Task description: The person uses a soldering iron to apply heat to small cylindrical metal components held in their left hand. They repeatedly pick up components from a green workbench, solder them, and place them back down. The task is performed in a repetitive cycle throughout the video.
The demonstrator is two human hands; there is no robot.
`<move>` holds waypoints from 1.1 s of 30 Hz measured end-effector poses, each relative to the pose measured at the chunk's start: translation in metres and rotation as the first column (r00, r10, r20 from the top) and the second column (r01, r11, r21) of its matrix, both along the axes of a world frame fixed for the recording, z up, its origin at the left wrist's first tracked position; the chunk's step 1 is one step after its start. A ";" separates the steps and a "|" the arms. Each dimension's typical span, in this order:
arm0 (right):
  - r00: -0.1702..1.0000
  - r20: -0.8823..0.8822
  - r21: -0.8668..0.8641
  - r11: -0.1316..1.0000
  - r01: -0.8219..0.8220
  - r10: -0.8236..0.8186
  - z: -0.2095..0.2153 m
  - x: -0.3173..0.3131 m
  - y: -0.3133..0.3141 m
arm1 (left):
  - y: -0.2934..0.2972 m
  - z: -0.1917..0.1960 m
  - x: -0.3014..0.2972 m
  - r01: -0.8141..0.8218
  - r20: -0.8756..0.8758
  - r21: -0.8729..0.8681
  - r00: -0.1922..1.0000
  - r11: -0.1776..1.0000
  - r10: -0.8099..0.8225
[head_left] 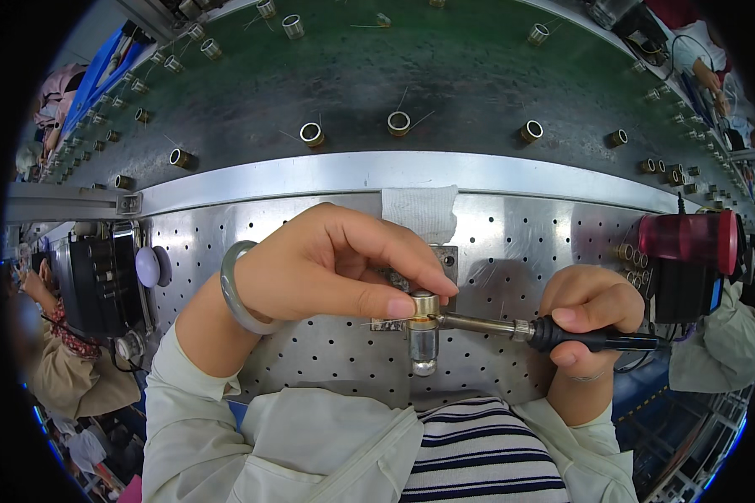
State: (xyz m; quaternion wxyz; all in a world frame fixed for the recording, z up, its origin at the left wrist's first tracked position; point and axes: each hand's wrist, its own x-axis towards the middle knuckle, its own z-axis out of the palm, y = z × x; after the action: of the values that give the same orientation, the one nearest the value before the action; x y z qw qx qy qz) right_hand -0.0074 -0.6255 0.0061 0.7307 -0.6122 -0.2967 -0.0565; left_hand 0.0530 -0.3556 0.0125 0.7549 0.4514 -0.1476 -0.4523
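Observation:
My left hand (344, 268) pinches the top of a small brass-coloured cylinder (425, 308) between thumb and fingers. Below the brass part stands a shiny, silvery cylindrical post (424, 348) with a rounded end. From the other side, my right hand (591, 314) grips the black handle of a soldering iron (486, 325). Its metal shaft points left, and its tip meets or nearly meets the cylinder's side; the exact contact is too small to tell. Part of a metal block (447, 260) shows behind my left fingertips.
A dark green conveyor belt (352, 84) carries several small hollow cylinders (398, 123), some with thin wires. White cloth (419, 214) lies on the perforated metal worktop (310, 360). A red container (688, 241) stands right, a lilac round knob (148, 267) left. Other people sit at both sides.

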 end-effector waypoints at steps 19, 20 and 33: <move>0.995 -0.004 0.081 0.992 0.101 -0.101 -0.003 -0.002 -0.009 | -0.003 -0.001 0.003 0.031 0.026 0.037 0.999 0.999 -0.032; 0.993 -0.013 0.108 0.987 0.116 -0.116 -0.005 -0.003 -0.010 | -0.003 -0.003 0.004 0.038 0.038 0.045 0.998 0.998 -0.040; 0.997 -0.073 0.137 0.990 0.044 -0.034 -0.006 -0.005 -0.004 | -0.004 -0.008 0.001 0.007 0.024 0.042 1.000 0.999 -0.008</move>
State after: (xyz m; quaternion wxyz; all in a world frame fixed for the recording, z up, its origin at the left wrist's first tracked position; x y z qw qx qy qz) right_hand -0.0123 -0.6298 0.0001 0.7801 -0.5675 -0.2540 -0.0697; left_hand 0.0537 -0.3599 0.0043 0.7416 0.4719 -0.1491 -0.4528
